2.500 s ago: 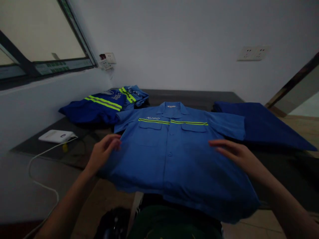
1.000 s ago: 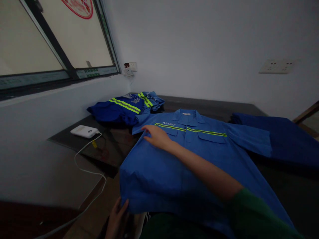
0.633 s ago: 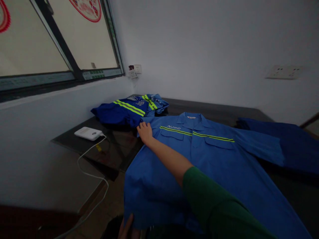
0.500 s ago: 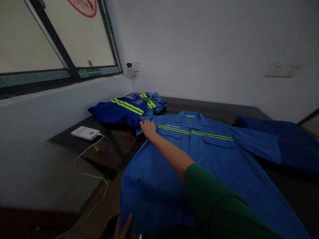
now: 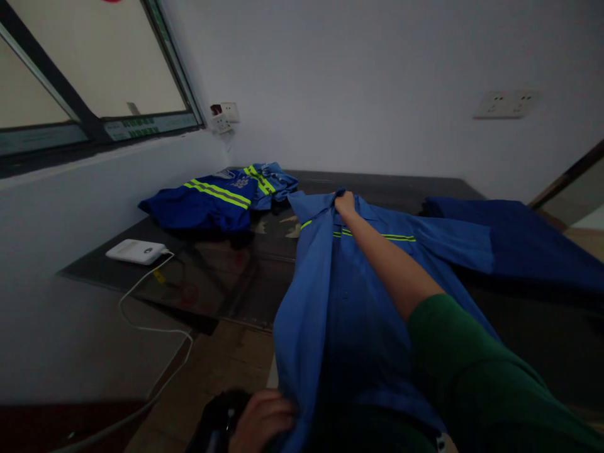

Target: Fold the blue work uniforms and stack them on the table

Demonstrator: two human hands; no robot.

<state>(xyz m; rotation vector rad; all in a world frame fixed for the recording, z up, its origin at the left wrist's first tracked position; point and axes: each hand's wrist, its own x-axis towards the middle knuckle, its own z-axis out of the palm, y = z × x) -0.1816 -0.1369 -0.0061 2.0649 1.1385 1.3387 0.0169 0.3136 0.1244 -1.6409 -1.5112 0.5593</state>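
Note:
A blue work shirt (image 5: 368,302) with thin yellow-green chest stripes lies on the dark table, its left side folded over toward the middle. My right hand (image 5: 345,204), at the end of a green sleeve, is closed on the folded cloth near the collar. Low in the view, my left hand (image 5: 264,418) has its fingers curled round the shirt's lower left edge. Most of the collar and the chest lettering are hidden by the fold and my arm. The far sleeve (image 5: 460,240) stretches out to the right.
Blue garments with bright yellow stripes (image 5: 212,204) lie heaped at the back left of the table (image 5: 226,277). Nearer stands a white device (image 5: 136,251) with a white cable (image 5: 155,328) hanging off the edge. Folded dark blue cloth (image 5: 523,245) lies on the right.
My right hand has carried the shirt's left shoulder side rightward to the collar, folding it over the front. My left hand has moved right with the lower edge. The view has shifted slightly right.

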